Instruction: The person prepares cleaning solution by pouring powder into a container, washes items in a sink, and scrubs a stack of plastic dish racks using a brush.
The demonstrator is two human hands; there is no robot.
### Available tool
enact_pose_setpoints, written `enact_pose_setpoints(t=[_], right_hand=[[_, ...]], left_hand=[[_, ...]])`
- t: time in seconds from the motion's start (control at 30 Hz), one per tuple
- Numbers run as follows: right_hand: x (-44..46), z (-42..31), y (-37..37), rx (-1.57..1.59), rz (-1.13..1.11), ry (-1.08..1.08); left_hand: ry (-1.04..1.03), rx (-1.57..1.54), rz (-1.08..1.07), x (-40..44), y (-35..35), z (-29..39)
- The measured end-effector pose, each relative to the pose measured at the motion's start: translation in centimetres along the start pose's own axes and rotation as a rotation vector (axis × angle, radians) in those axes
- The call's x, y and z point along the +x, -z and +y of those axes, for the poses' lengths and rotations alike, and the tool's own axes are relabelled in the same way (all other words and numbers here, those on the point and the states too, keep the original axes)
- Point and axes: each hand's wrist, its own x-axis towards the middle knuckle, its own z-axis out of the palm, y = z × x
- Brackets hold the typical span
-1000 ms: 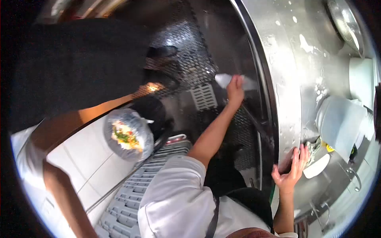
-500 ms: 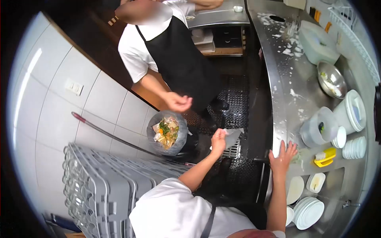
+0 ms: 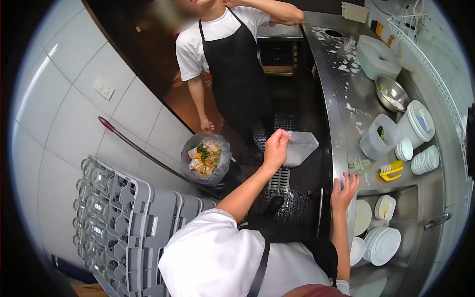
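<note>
A translucent plastic bag (image 3: 300,148) hangs from my left hand (image 3: 277,147), whose fingers are pinched on its edge above the dark floor. My right hand (image 3: 344,192) is at the rim of the steel counter (image 3: 341,131), fingers spread and holding nothing. Just above it lies a crumpled greenish cloth (image 3: 357,166). A yellow brush (image 3: 391,171) is further right, near a clear plastic container (image 3: 378,137). Stacked white plates (image 3: 382,246) and a small square dish (image 3: 384,207) are in the sink (image 3: 420,213).
A co-worker in a black apron (image 3: 232,69) stands ahead, beside a lined bin of food scraps (image 3: 206,159). Grey racks of glasses (image 3: 123,222) are stacked at the left, with a long red-tipped handle (image 3: 143,151) behind. A metal bowl (image 3: 392,93) sits on the counter.
The view has swung up and across, showing the co-worker and more of the sink. The co-worker's hand has lowered toward the bin. My left hand has raised the bag, which hangs more open.
</note>
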Motion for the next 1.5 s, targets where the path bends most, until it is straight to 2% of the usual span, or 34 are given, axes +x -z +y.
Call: enact_pose_setpoints(t=[0.13,0.23,0.33,0.43,0.5,0.57,0.63,0.7,0.8,0.9,0.93,1.03,1.07,1.17,1.23,1.3,1.37,1.43,1.5], right_hand=[[0.0,-0.9,1.9,0.032,0.002,-0.039],[0.5,-1.1,2.8,0.190,0.013,-0.132],[0.3,0.2,2.0,0.669,-0.088,-0.419],[0.6,-0.1,2.5,1.113,-0.234,-0.773],[0.7,0.3,2.9,1.428,-0.299,-0.945],[2.4,-3.6,4.8,1.570,-0.358,-0.873],[3.7,-3.1,5.0,1.802,-0.639,-0.808],[5.1,-4.6,5.2,1.956,-0.753,-0.719],[6.1,-5.9,5.4,2.289,-0.733,-0.476],[6.1,-4.5,6.0,2.216,-0.304,-0.451],[6.2,-4.9,6.8,2.082,-0.214,-0.500],[6.1,-4.3,7.8,1.992,0.026,-0.627],[6.2,-3.3,8.1,1.959,-0.004,-0.634],[6.1,0.8,10.0,1.908,-0.086,-0.630],[7.2,2.8,12.3,1.947,-0.116,-0.551],[8.8,4.9,13.4,1.722,0.053,-0.680],[10.5,6.8,14.9,1.609,0.051,-0.700],[12.3,8.4,16.1,1.586,-0.036,-0.805],[13.9,8.8,17.1,1.516,-0.013,-0.929]], left_hand=[[-0.122,-0.119,-0.126,0.3,-0.5,5.1],[-0.183,-0.214,-0.237,0.8,-1.3,8.4],[-0.189,-0.319,-0.425,1.1,-2.1,11.5],[-0.301,-0.346,-0.597,2.1,-3.0,15.8],[-0.269,-0.558,-0.763,3.2,-4.0,18.6],[-0.234,-0.664,-0.977,4.5,-5.2,21.3],[-0.191,-0.734,-1.172,5.9,-7.0,22.8],[-0.099,-0.796,-1.354,7.3,-9.5,23.1],[-0.123,-0.697,-1.505,8.3,-12.3,23.9],[-0.114,-0.532,-1.544,9.1,-14.5,24.0],[-0.105,-0.509,-1.536,9.4,-15.5,23.6],[-0.072,-0.383,-1.507,9.2,-18.3,23.2],[-0.027,-0.276,-1.484,9.1,-19.2,23.4],[-0.086,-0.120,-1.440,9.1,-22.6,23.8],[-0.076,-0.170,-1.393,10.2,-26.3,21.8],[-0.007,-0.187,-1.330,10.7,-28.9,21.0],[0.028,-0.133,-1.280,11.1,-30.3,20.6],[0.097,-0.119,-1.261,12.2,-32.3,19.1],[0.147,-0.113,-1.278,13.7,-34.2,17.6]])
